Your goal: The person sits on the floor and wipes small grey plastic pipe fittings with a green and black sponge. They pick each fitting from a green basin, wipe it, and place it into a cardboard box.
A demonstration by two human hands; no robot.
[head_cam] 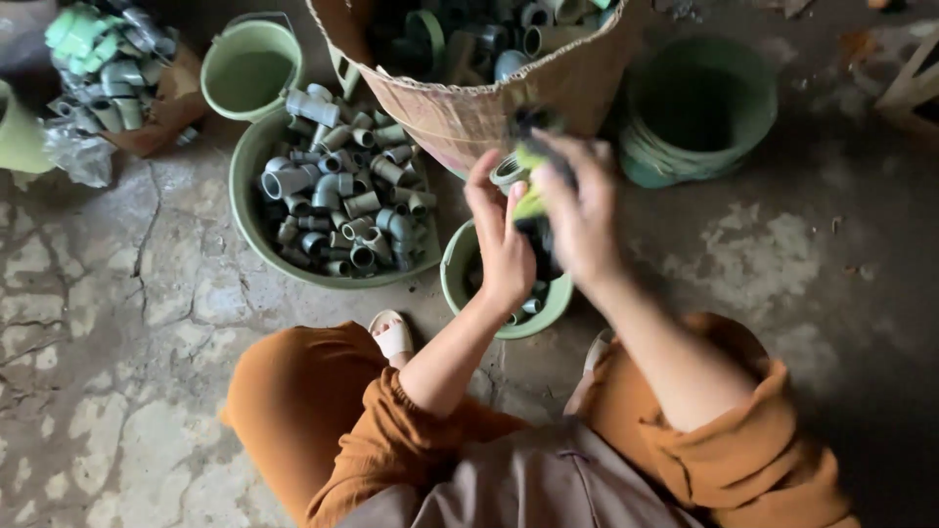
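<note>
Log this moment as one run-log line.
left hand: holds grey pipe fitting | right hand: rubs it with yellow-green cloth | below: small green bucket

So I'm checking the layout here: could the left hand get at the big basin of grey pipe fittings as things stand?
Probably yes. The big basin lies open-topped on the floor just left of the left hand, with nothing between them. But that hand is now busy on a grey-green fitting with the right hand.

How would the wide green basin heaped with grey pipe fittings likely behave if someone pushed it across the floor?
The green basin is heaped with grey pipe fittings, so it is probably heavy and would drag rather than slide. The cracked concrete floor looks rough and may catch it. Its wide, low shape makes tipping unlikely, though top fittings could roll off.
</note>
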